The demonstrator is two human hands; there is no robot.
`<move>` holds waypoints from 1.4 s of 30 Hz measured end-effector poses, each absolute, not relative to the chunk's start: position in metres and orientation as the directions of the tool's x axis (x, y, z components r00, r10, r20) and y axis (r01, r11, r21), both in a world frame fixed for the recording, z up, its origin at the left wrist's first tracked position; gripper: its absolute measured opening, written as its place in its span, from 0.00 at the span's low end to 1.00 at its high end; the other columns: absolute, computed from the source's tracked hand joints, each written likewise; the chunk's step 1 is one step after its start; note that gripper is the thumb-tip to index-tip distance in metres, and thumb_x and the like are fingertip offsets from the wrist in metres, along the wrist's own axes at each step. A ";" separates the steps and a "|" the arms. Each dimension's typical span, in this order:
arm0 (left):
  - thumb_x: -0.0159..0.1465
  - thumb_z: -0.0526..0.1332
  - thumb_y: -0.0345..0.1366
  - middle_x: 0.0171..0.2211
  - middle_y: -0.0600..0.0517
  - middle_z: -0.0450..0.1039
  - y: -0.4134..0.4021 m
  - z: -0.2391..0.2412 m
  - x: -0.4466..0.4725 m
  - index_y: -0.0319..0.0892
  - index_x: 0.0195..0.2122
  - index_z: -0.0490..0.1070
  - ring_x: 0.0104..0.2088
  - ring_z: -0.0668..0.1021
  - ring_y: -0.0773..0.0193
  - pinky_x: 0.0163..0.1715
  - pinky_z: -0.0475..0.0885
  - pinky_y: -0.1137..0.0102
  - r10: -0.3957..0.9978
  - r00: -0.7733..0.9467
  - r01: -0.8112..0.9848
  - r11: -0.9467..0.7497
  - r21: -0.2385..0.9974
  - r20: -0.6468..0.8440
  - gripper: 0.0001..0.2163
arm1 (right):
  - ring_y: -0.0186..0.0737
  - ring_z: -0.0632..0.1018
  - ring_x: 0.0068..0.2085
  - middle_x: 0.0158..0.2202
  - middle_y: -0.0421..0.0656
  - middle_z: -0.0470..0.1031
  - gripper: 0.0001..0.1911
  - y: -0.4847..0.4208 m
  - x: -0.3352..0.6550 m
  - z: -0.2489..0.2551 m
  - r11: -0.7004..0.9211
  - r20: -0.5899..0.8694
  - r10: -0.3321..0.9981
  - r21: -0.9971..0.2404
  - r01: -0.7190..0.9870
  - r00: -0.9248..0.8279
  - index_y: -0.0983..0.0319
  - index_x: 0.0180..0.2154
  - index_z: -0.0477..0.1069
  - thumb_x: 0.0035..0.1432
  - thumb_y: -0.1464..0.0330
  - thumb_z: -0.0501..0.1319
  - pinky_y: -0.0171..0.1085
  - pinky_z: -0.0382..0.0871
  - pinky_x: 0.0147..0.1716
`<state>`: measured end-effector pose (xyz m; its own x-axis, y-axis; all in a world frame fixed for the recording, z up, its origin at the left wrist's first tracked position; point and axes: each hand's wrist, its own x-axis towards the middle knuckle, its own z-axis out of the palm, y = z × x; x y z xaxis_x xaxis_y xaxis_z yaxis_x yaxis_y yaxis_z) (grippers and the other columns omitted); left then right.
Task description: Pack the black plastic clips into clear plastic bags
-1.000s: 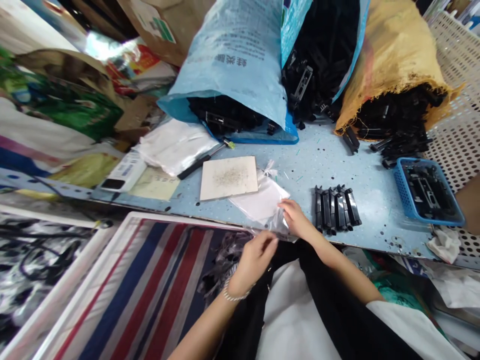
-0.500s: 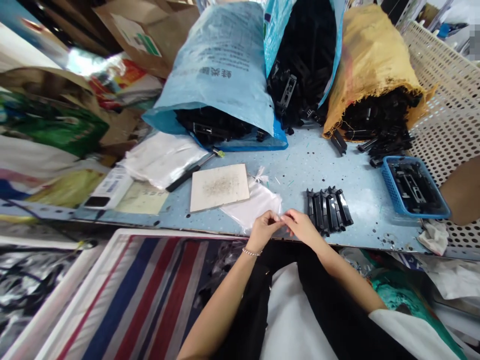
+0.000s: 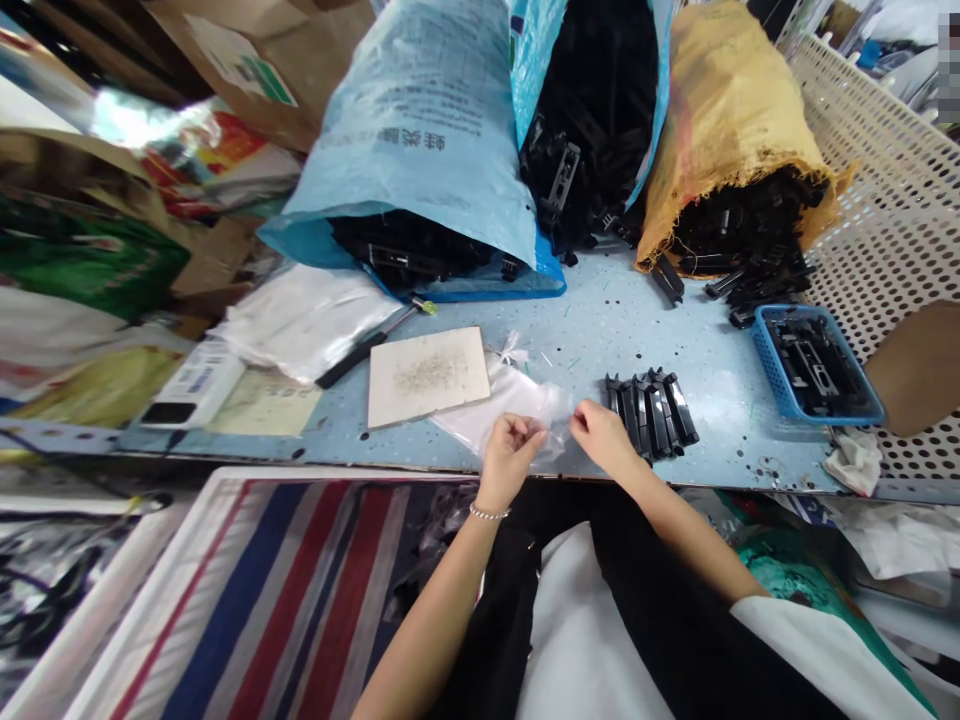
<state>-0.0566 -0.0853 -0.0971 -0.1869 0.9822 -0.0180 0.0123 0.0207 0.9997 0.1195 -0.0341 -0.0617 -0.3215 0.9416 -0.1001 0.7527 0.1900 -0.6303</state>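
Note:
Low over the front edge of the bench, my left hand [image 3: 511, 455] is closed in a pinch on a thin clear plastic bag [image 3: 556, 432]. My right hand [image 3: 600, 432], also closed, pinches the other side of this film, so the bag spans the gap between my hands. Beneath and behind it lies a stack of white plastic bags [image 3: 469, 420], partly under a smudged off-white board [image 3: 429, 372]. Just right of my right hand, several black plastic parts [image 3: 651, 412] rest side by side in a row.
Behind stand a light blue sack [image 3: 435, 120], an open blue sack [image 3: 551, 60] and a yellow sack [image 3: 739, 100], all holding black parts. A blue basket [image 3: 817, 365] of parts sits right, by a perforated panel [image 3: 892, 200]. A black-handled tool [image 3: 360, 355] lies left.
My hands were together at the fingertips and have moved apart, left hand leftward, right hand slightly rightward. The clear bag now shows stretched between them. The whole view has shifted a little.

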 end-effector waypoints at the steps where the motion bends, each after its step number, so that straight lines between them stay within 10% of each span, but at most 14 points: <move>1: 0.60 0.63 0.37 0.36 0.51 0.74 -0.087 -0.095 -0.059 0.44 0.31 0.63 0.39 0.77 0.62 0.42 0.73 0.65 0.979 -0.193 0.113 -0.050 0.992 0.071 0.08 | 0.40 0.76 0.33 0.32 0.43 0.76 0.07 -0.031 0.128 -0.057 0.200 -0.088 0.946 -0.601 0.774 -0.312 0.60 0.34 0.70 0.64 0.69 0.56 0.36 0.63 0.35; 8: 0.66 0.54 0.30 0.46 0.45 0.77 -0.085 -0.095 -0.061 0.42 0.47 0.74 0.43 0.79 0.60 0.48 0.74 0.61 0.980 0.015 0.496 -0.181 0.849 0.200 0.12 | 0.56 0.81 0.38 0.35 0.59 0.78 0.21 -0.031 0.179 -0.028 0.083 -0.264 0.959 -0.088 0.993 -0.103 0.67 0.42 0.71 0.65 0.54 0.59 0.45 0.69 0.39; 15: 0.61 0.59 0.27 0.53 0.44 0.71 -0.081 -0.105 -0.054 0.41 0.55 0.70 0.29 0.73 0.70 0.36 0.75 0.69 0.990 -0.020 0.501 -0.110 0.858 0.138 0.20 | 0.54 0.82 0.41 0.38 0.57 0.80 0.16 -0.036 0.168 -0.032 0.119 -0.373 0.920 -0.024 0.993 -0.120 0.70 0.50 0.67 0.64 0.67 0.57 0.43 0.71 0.39; 19: 0.59 0.61 0.27 0.45 0.47 0.74 -0.079 -0.105 -0.051 0.41 0.58 0.68 0.27 0.73 0.69 0.34 0.74 0.68 0.996 -0.030 0.519 -0.055 0.853 0.083 0.23 | 0.47 0.81 0.38 0.38 0.51 0.79 0.16 -0.039 0.188 -0.030 0.039 -0.389 0.899 -0.386 0.922 -0.201 0.66 0.50 0.69 0.62 0.67 0.59 0.39 0.70 0.37; 22: 0.60 0.61 0.29 0.32 0.52 0.74 -0.074 -0.105 -0.046 0.41 0.60 0.66 0.26 0.74 0.65 0.35 0.75 0.66 0.999 0.007 0.516 -0.038 0.856 0.039 0.25 | 0.37 0.77 0.31 0.34 0.43 0.77 0.17 -0.054 0.200 -0.036 -0.307 -0.489 0.765 -0.849 0.429 -0.420 0.63 0.46 0.72 0.58 0.61 0.63 0.33 0.69 0.29; 28: 0.59 0.62 0.31 0.46 0.44 0.77 -0.070 -0.097 -0.061 0.39 0.69 0.54 0.37 0.80 0.59 0.40 0.77 0.63 0.983 0.177 0.442 -0.117 0.889 0.041 0.35 | 0.24 0.54 0.15 0.22 0.40 0.71 0.15 -0.078 0.182 -0.078 -0.762 -0.501 0.526 -0.636 -0.121 -0.687 0.65 0.32 0.72 0.56 0.58 0.62 0.28 0.49 0.12; 36: 0.59 0.49 0.18 0.71 0.42 0.49 -0.108 -0.067 -0.043 0.47 0.73 0.38 0.68 0.62 0.52 0.62 0.68 0.58 0.862 0.453 0.561 -0.473 0.679 0.226 0.42 | 0.27 0.61 0.18 0.21 0.34 0.66 0.14 -0.075 0.142 -0.081 -0.585 -0.473 0.772 -0.790 -0.184 -0.423 0.61 0.33 0.71 0.54 0.58 0.67 0.29 0.55 0.16; 42: 0.63 0.53 0.22 0.64 0.42 0.61 -0.132 -0.050 -0.047 0.52 0.69 0.52 0.50 0.78 0.59 0.49 0.78 0.63 0.870 0.391 0.379 -0.450 0.809 0.301 0.34 | 0.32 0.68 0.24 0.28 0.37 0.72 0.19 -0.080 0.121 -0.065 -0.390 -0.358 0.881 -0.920 -0.047 -0.310 0.59 0.44 0.73 0.56 0.55 0.65 0.32 0.61 0.22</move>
<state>-0.0472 -0.1325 -0.0503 0.3908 0.8699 0.3010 0.3790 -0.4501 0.8085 0.1211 -0.0805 -0.0646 -0.3102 0.8808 -0.3577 -0.0469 -0.3900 -0.9196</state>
